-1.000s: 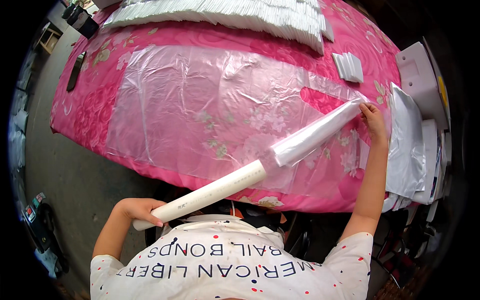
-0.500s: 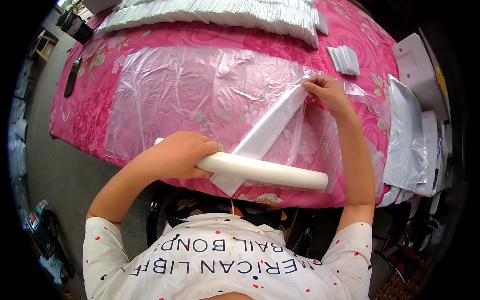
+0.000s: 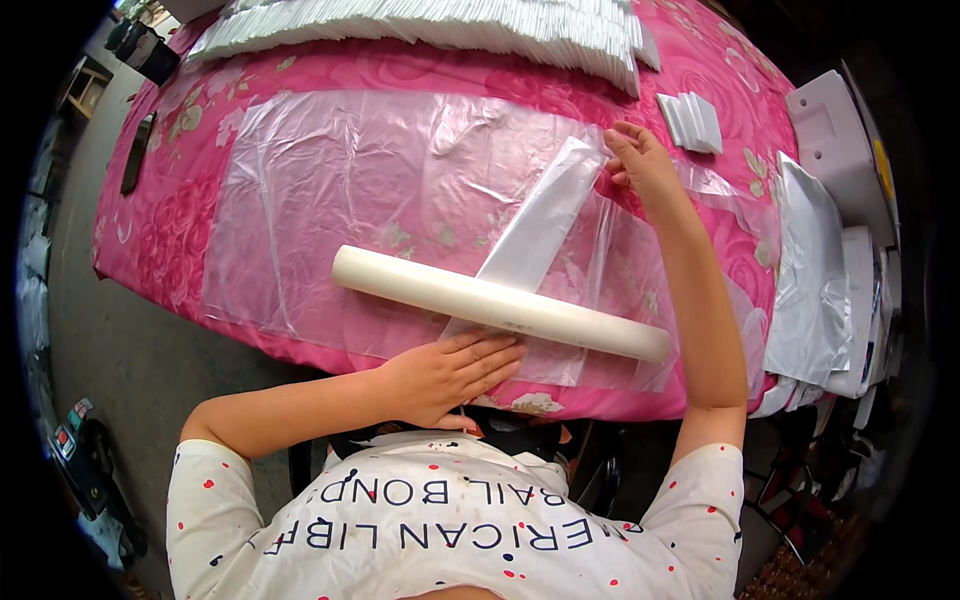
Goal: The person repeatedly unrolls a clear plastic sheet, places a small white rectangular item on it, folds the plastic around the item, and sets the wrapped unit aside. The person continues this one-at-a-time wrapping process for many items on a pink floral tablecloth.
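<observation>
A long white tube (image 3: pixel 500 300) lies slantwise over a folded strip of white, filmy plastic (image 3: pixel 540 225), on top of a large clear plastic sheet (image 3: pixel 330 190). My left hand (image 3: pixel 450 375) rests flat at the table's near edge, fingers stretched out together, just below the tube and over the strip's near end. That end is partly hidden by the hand. Close to the strip's far end, my right hand (image 3: pixel 640 165) is raised with its fingers bent and parted. Nothing shows between those fingers, and the strip's tip lies just left of them.
Pink floral cloth (image 3: pixel 185 235) covers the table. Along the far side runs a long row of folded white pieces (image 3: pixel 430 35), with a small stack (image 3: pixel 690 122) nearer right. A silvery plastic pile (image 3: pixel 808 270) and white foam box (image 3: pixel 835 130) stand right; a phone (image 3: pixel 138 153) and dark bottle (image 3: pixel 145 52) left.
My left hand has let go of the tube and moved down and right to the strip's near end. My right hand has come off the strip's far end. The tube has shifted slightly right.
</observation>
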Motion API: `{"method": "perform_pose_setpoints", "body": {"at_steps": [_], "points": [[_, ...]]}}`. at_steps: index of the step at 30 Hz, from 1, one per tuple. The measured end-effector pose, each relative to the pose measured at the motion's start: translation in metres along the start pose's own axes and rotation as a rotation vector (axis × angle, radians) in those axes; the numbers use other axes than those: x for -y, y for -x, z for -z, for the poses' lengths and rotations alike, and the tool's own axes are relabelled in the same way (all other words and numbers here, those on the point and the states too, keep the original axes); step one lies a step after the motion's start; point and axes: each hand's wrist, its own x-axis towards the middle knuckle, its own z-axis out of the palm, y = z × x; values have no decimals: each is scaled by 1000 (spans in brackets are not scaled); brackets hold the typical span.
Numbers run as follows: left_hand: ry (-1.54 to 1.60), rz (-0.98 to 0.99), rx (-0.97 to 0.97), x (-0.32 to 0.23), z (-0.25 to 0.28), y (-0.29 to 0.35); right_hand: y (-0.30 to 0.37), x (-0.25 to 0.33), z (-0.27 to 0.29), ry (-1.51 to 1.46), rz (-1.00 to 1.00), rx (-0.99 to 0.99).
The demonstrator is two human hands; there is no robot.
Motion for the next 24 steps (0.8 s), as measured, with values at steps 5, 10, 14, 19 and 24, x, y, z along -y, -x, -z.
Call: {"method": "perform_pose_setpoints", "body": {"at_steps": [5,10,14,19,24], "points": [[-73,109,-50,-20,-13,0,100,13,-32,367,423,173],[-118,174,-40,-35,-22,-5,173,-20,-57,797,642,217],[-145,176,-31,-40,-27,-3,171,-26,-37,839,543,100],[121,59,-72,-27,-14,1,142,-45,38,910,400,-315],[41,63,19,-7,3,8,159,-27,32,803,441,-117]]}}
